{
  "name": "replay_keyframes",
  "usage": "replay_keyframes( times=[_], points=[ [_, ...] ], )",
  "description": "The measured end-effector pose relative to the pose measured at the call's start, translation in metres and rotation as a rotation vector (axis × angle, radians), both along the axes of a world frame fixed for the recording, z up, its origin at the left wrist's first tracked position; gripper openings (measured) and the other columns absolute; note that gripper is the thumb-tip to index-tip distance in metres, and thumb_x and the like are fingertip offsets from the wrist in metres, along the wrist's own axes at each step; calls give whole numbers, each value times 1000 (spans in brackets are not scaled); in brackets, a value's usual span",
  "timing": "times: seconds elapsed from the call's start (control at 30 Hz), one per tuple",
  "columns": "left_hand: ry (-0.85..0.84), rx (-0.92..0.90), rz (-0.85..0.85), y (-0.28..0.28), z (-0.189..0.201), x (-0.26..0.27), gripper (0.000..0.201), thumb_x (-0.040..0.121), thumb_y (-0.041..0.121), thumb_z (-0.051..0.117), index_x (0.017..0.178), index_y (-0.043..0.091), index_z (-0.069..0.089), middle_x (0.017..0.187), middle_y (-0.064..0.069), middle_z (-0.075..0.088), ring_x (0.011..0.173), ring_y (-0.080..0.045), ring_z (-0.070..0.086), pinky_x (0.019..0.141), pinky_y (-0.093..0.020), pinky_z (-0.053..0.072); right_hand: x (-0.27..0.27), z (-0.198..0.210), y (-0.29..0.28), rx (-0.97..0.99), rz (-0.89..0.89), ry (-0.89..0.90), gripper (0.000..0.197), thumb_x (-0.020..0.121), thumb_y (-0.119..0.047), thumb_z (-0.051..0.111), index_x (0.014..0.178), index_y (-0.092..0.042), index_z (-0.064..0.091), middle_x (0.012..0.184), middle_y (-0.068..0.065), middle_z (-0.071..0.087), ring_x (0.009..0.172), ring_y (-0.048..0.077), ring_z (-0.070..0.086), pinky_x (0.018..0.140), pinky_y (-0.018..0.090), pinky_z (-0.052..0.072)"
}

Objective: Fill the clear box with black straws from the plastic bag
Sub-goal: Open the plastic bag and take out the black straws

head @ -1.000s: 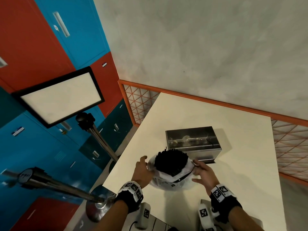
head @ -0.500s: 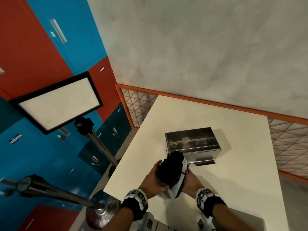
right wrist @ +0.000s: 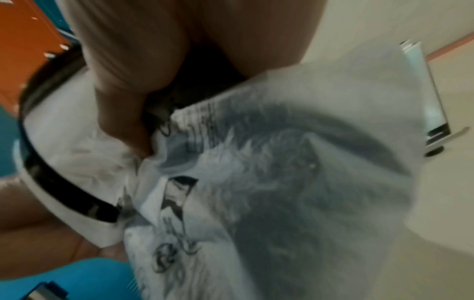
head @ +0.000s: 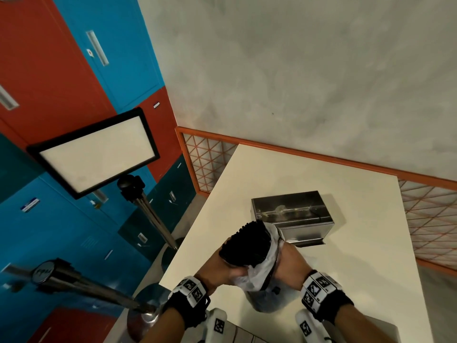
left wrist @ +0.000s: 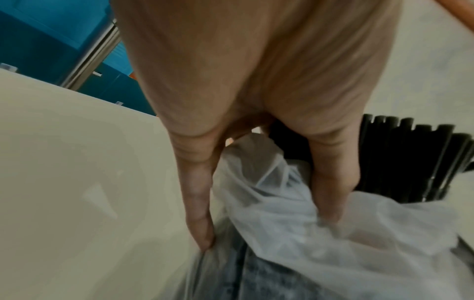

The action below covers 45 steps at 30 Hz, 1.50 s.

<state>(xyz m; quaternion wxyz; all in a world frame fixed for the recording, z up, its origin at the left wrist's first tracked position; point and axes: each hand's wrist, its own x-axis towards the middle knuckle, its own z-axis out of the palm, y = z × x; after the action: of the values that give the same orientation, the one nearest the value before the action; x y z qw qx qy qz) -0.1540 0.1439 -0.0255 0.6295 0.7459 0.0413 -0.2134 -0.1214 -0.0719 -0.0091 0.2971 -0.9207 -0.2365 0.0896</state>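
Both hands [head: 257,268] curl round the bag [head: 262,273], straws [head: 247,243] poking out, held above the table [head: 346,280] just before the box [head: 291,219]. Risk: slack plastic slips, straws spill off the table.

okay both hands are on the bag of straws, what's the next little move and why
Probably draw the straws up out of the bag: their ends already stick out, both the left hand and right hand grip it, and the box sits just behind.
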Motion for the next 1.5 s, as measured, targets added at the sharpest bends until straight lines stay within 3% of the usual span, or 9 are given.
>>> replay_keyframes(
  times=[0.1, 0.3, 0.5, 0.73, 0.87, 1.0, 1.23, 1.37, 1.5],
  points=[
    [-21, -19, 33, -3, -6, -3, 68, 72, -3, 83, 133, 12, 55, 126, -3, 69, 117, -11, 64, 95, -27, 52, -2, -3, -11, -120, 41, -33, 27, 75, -30, 60, 89, -10, 69, 83, 7, 69, 77, 22, 65, 66, 24, 45],
    [-144, -92, 68, -29, 23, 40, 75, 73, 2, 87, 136, 18, 50, 121, 2, 69, 113, -7, 65, 92, -23, 52, 42, 76, -46, -172, 76, -126, 37, 78, -38, 64, 111, -20, 62, 89, -3, 69, 80, 16, 66, 67, 22, 46],
    [-227, -80, 103, -78, 35, 107, 76, 72, 6, 90, 136, 22, 51, 115, 2, 71, 106, -9, 68, 88, -23, 54, 99, 150, -64, -579, 7, -178, 17, 89, -40, 54, 90, -23, 54, 86, -5, 67, 84, 21, 68, 81, 33, 51],
    [-120, 104, 218, -100, -19, 143, 66, 57, 42, 93, 118, 35, 67, 107, 13, 74, 104, -11, 69, 96, -40, 55, 149, 99, -78, -759, 138, -301, 40, 84, -31, 55, 117, -13, 43, 84, -1, 67, 79, 26, 66, 83, 43, 44],
    [-97, 300, 206, -103, -30, 147, 60, 74, 29, 84, 131, 27, 64, 111, 8, 72, 106, -15, 69, 92, -32, 55, 158, 69, -81, -799, 110, -250, 44, 87, -25, 54, 125, -9, 38, 88, 1, 69, 85, 27, 66, 91, 49, 39],
    [-134, 245, 64, -114, -28, 144, 78, 75, 13, 83, 139, 28, 42, 126, 3, 59, 114, -20, 61, 95, -32, 52, 162, 55, -83, -839, 110, -225, 52, 88, -21, 55, 134, -8, 33, 98, 3, 69, 96, 28, 64, 94, 50, 36],
    [-210, 229, 50, -115, -40, 142, 133, 53, 53, 93, 158, 34, 13, 149, 7, 37, 132, -7, 49, 112, -35, 43, 164, 41, -79, -884, 166, -220, 39, 87, -25, 57, 123, -15, 46, 97, -2, 67, 97, 26, 63, 93, 52, 35],
    [-207, 250, 12, -116, -38, 147, 129, 51, 61, 93, 154, 40, 18, 152, 8, 38, 139, -10, 42, 115, -41, 39, 163, 42, -73, -912, 249, -191, 47, 65, -31, 70, 106, -23, 49, 76, -8, 55, 87, 25, 63, 89, 53, 37],
    [-217, 224, -77, -121, -26, 150, 82, 65, 37, 93, 136, 31, 54, 129, 10, 66, 121, -6, 61, 106, -42, 50, 161, 43, -67, -924, 286, -160, 56, 56, -36, 72, 106, -23, 50, 85, -9, 59, 86, 24, 62, 89, 53, 37]
  ],
)
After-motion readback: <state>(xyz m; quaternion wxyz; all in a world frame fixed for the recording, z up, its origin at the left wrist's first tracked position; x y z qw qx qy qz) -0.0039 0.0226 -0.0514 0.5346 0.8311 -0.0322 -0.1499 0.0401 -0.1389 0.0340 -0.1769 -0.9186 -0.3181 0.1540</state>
